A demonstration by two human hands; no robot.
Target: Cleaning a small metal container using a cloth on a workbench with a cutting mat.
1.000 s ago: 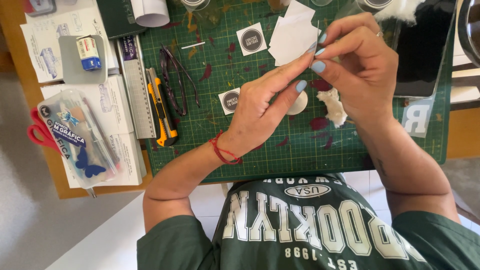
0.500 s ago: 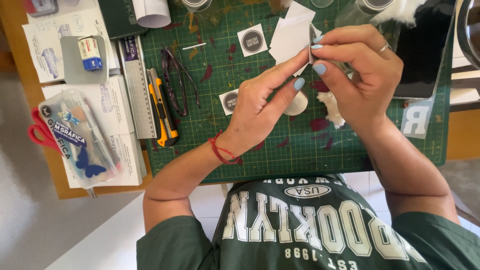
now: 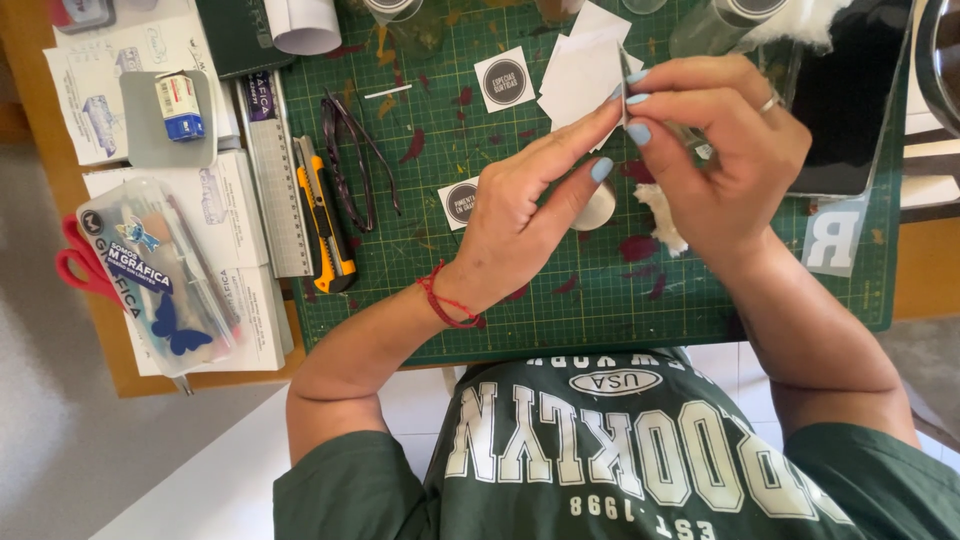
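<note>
OK, both hands pinch small white sticker (image 3: 622, 72) above green mat (image 3: 600, 290); left hand (image 3: 520, 215) w/ fingertips, right hand (image 3: 725, 150) steadying. Peel slow from corner imo.

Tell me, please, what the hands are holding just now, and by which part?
Both hands, left and right, pinch a small thin white piece, seen edge-on, at its lower edge above the green cutting mat.

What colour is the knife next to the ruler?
The utility knife is orange and black, seen in the head view.
</note>
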